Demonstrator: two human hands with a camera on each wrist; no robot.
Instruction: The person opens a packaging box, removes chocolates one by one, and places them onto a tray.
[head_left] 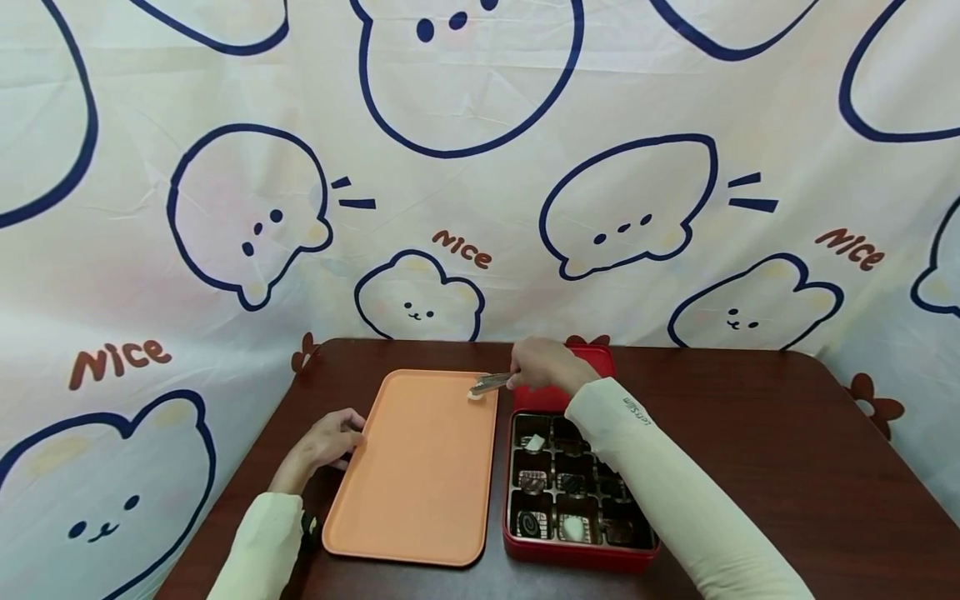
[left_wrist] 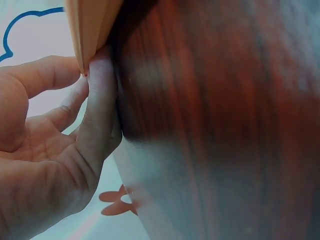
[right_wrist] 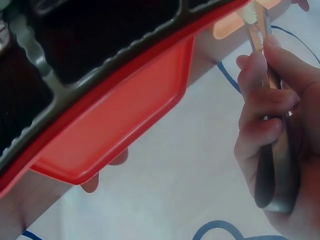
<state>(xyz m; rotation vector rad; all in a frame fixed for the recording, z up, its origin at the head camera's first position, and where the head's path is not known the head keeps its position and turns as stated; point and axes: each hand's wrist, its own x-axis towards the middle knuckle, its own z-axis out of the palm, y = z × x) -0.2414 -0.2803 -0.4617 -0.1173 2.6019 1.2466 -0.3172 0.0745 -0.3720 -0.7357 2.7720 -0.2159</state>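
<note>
My left hand point(head_left: 326, 442) pinches the left edge of an orange tray point(head_left: 416, 475), with thumb and fingers on either side of the rim in the left wrist view. Over the tray's far right corner, my right hand point(head_left: 551, 367) grips metal tongs point(head_left: 491, 382). At the tongs' toothed tips is a small whitish piece point(right_wrist: 249, 12), perhaps a chocolate; in the head view it is at the tray surface, and I cannot tell whether it touches. Right of the tray stands a red box point(head_left: 573, 560) with a divided dark insert holding several chocolates point(head_left: 529, 524), partly hidden by my right forearm.
A red lid point(head_left: 602, 362) lies behind the box, partly covered by my right hand. All of this is on a dark brown wooden table point(head_left: 757, 450). Behind the table hangs a white cloth point(head_left: 517, 200) with blue cartoon outlines.
</note>
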